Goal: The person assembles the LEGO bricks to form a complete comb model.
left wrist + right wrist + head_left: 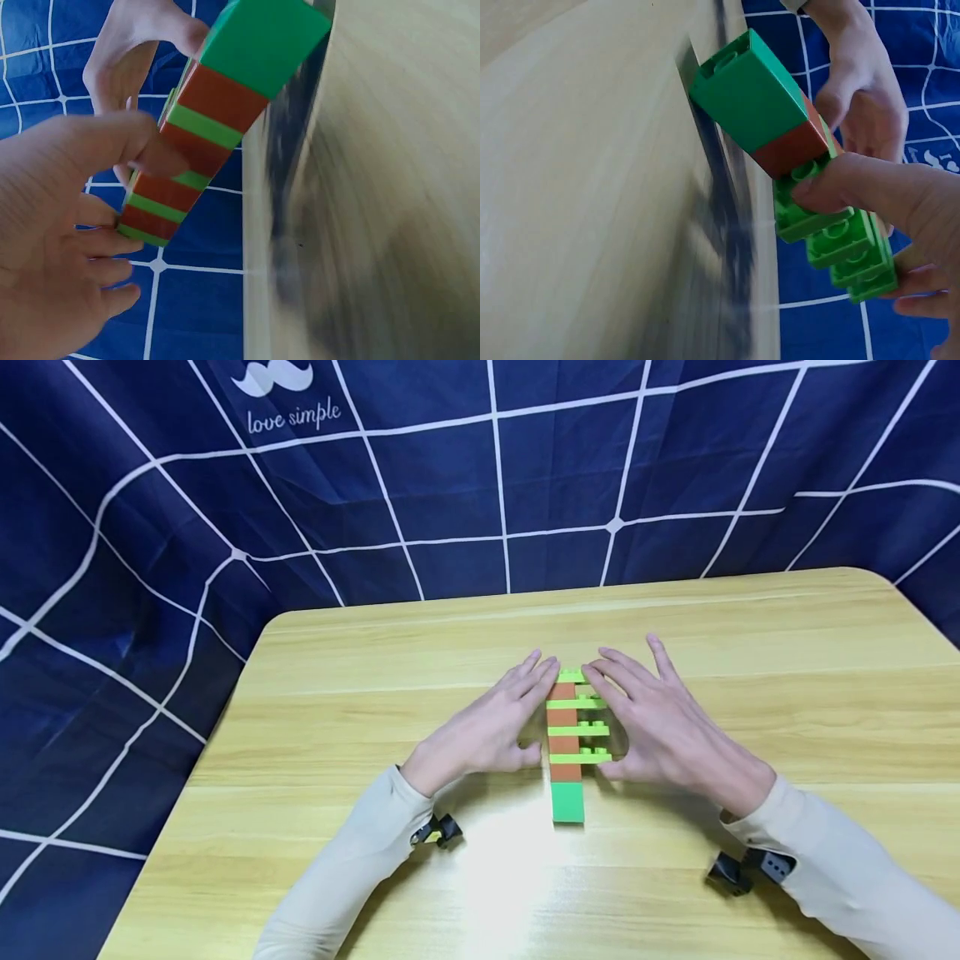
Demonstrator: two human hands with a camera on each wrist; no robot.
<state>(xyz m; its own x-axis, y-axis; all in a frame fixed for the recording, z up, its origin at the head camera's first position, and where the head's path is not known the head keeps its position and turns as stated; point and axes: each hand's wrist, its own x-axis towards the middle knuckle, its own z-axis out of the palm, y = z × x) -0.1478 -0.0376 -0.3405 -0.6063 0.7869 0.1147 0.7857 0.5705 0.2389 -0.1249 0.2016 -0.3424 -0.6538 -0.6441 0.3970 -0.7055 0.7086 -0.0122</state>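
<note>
Between both hands lies a stack of toy building bricks (563,743), its long side running away from me. Orange bricks alternate with light green plates (581,758) that jut out on the right, and a dark green brick (567,802) forms the near end. My left hand (491,722) holds the stack's left side, index fingertip at the far end; its thumb (154,150) overlaps the orange and light green layers. From the right, my right hand (663,727) grips it, with the thumb (832,184) on the nearest jutting plate and the index fingertip by the far end.
The stack is over a light wooden table (360,693) with rounded far corners. Behind and to the left hangs a dark blue curtain (435,468) with white lines. Black wrist cameras (731,872) sit at both cuffs, low over the tabletop.
</note>
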